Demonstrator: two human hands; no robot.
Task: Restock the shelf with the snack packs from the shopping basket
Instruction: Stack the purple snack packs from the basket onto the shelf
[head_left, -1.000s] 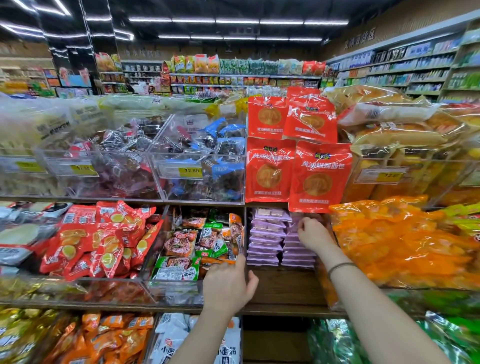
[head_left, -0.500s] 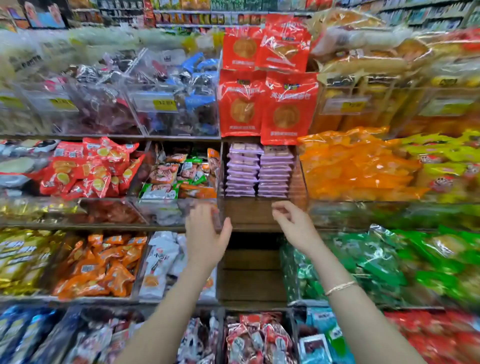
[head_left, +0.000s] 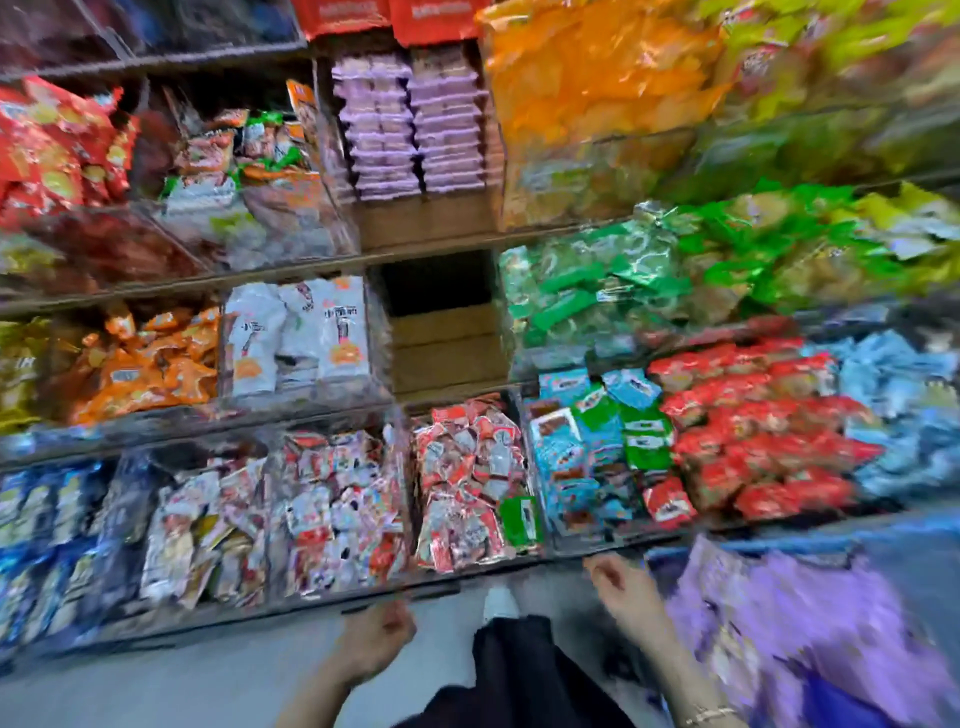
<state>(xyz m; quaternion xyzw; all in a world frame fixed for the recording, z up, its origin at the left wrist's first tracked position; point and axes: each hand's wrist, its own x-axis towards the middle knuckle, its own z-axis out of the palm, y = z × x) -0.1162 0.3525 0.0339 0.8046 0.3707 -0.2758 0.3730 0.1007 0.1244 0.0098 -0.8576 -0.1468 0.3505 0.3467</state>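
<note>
The view is blurred by motion. Two stacks of purple snack packs (head_left: 410, 122) stand in a wooden shelf compartment near the top. More purple snack packs (head_left: 789, 618) fill the blue shopping basket (head_left: 758, 540) at the lower right. My left hand (head_left: 376, 642) hangs low over the floor with loosely curled fingers and holds nothing. My right hand (head_left: 623, 587) is beside the basket's left edge, fingers loosely curled, empty.
An empty wooden compartment (head_left: 441, 332) sits below the purple stacks. Bins of red, orange, green and blue snack bags line the shelves on both sides. Grey floor (head_left: 208, 670) lies below the lowest shelf; my dark trouser leg and white shoe (head_left: 498, 603) are between my hands.
My view has tilted down from the upper shelves to the floor and basket. Both hands have dropped from the purple-pack shelf to below the lowest shelf.
</note>
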